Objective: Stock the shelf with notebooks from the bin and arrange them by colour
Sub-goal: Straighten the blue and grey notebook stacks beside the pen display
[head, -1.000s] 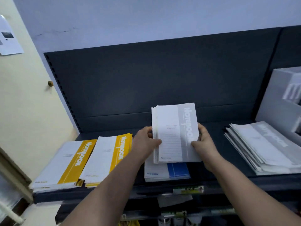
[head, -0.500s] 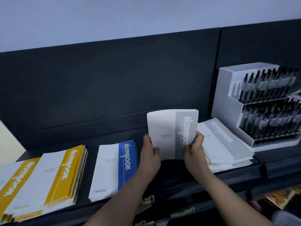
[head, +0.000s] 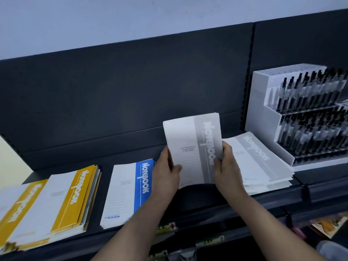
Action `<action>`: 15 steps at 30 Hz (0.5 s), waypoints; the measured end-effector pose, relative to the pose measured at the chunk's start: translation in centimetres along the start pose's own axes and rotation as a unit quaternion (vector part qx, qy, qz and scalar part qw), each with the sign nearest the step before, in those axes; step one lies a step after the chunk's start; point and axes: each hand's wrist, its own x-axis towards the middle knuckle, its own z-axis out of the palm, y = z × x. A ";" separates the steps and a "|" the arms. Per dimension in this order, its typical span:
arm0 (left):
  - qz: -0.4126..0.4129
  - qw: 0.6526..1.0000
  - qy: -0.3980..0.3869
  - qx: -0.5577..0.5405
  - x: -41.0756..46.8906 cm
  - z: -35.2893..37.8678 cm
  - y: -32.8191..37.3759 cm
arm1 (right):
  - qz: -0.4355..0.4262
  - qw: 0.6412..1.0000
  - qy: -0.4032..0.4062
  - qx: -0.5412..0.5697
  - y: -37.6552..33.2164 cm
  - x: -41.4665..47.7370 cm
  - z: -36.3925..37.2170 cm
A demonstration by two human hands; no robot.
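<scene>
Above the dark shelf [head: 188, 202], a small bundle of grey-striped white paper notebooks [head: 194, 147] is being gripped upright, left hand [head: 166, 173] and right hand [head: 227, 164] clamped on its side edges. Right beside it, a grey-striped stack [head: 261, 159] is lying flat, with blue-striped notebooks [head: 128, 193] and yellow-striped piles [head: 62, 198] being kept further left.

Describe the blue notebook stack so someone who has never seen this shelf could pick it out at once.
Start at the dark shelf under the pale wall. Along its front lie notebook stacks: yellow stacks at the left, a grey stack at the right by the white pen rack. The blue stack lies between them, beside the left hand; it alone has a blue band.
</scene>
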 end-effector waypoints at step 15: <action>-0.067 0.944 -0.096 0.309 0.2 -0.6 0.3 | 0.116 0.908 -0.251 -0.315 -0.3 2.4 2.5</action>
